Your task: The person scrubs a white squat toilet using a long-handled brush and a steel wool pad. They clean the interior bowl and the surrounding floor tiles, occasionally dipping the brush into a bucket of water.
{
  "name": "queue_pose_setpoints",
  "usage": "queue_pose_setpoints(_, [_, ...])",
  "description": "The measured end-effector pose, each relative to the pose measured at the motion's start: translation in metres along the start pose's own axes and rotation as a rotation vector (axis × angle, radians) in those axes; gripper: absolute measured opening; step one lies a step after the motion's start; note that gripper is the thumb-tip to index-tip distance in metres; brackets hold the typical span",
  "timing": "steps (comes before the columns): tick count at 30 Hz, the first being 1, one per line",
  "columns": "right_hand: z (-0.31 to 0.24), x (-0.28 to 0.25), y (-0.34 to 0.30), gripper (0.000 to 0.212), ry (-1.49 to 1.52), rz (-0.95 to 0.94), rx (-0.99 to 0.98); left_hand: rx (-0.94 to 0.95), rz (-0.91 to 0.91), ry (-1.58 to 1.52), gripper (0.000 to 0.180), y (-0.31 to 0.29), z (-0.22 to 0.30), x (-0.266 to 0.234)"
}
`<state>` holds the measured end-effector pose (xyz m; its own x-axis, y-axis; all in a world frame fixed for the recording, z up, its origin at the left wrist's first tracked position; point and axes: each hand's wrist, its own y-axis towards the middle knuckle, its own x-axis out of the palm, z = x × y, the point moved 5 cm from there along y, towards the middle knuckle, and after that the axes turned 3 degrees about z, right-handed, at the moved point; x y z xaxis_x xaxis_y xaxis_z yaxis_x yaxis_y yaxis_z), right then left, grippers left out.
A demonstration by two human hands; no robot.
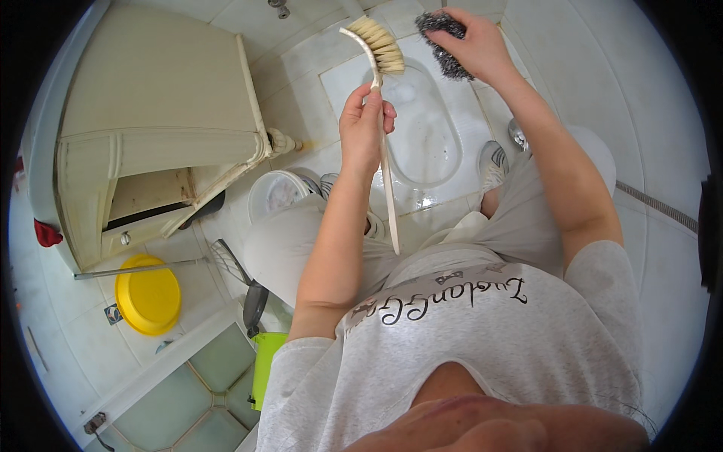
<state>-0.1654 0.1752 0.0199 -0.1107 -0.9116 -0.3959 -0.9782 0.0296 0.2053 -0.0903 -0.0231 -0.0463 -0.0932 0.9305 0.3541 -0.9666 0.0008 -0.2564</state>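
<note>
My left hand (364,129) is wrapped round the long pale handle of a scrub brush (374,49), below its curved head. The bristles are cream and face right; the handle's end hangs down toward my lap. At the upper right, my right hand (476,47) grips a dark grey steel wool scouring pad (449,47), fingers over it and thumb at its side. Both hands are raised over a white squat toilet (444,120), whose basin looks wet. Neither the brush nor the pad appears to touch the basin.
On the left stands a cream cabinet (158,83) with its lower door ajar. A white bucket (273,197) with light contents is beside my left leg. Farther left are a yellow basin (148,294) and a green bin (266,365). A metal hose (657,206) runs along the right wall.
</note>
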Motion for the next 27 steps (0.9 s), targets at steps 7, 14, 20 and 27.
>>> queue_pose_setpoints(7, [-0.007, 0.0, 0.001, 0.019, 0.103, -0.025, 0.115, -0.062, 0.151, -0.092, 0.028, 0.0, 0.016, -0.005])
queue_pose_setpoints(14, [-0.016, 0.01, -0.004, 0.017, 0.1, 0.118, -0.164, -0.021, 0.128, -0.033, 0.03, -0.002, 0.021, 0.0])
queue_pose_setpoints(20, [-0.07, 0.053, -0.035, 0.033, -0.051, -0.035, -0.681, -0.07, -0.009, 0.114, 0.028, -0.005, 0.009, 0.019])
queue_pose_setpoints(27, [-0.049, 0.042, -0.013, 0.021, -0.392, 0.099, -0.7, -0.239, -0.016, 0.28, 0.042, -0.026, 0.002, 0.042])
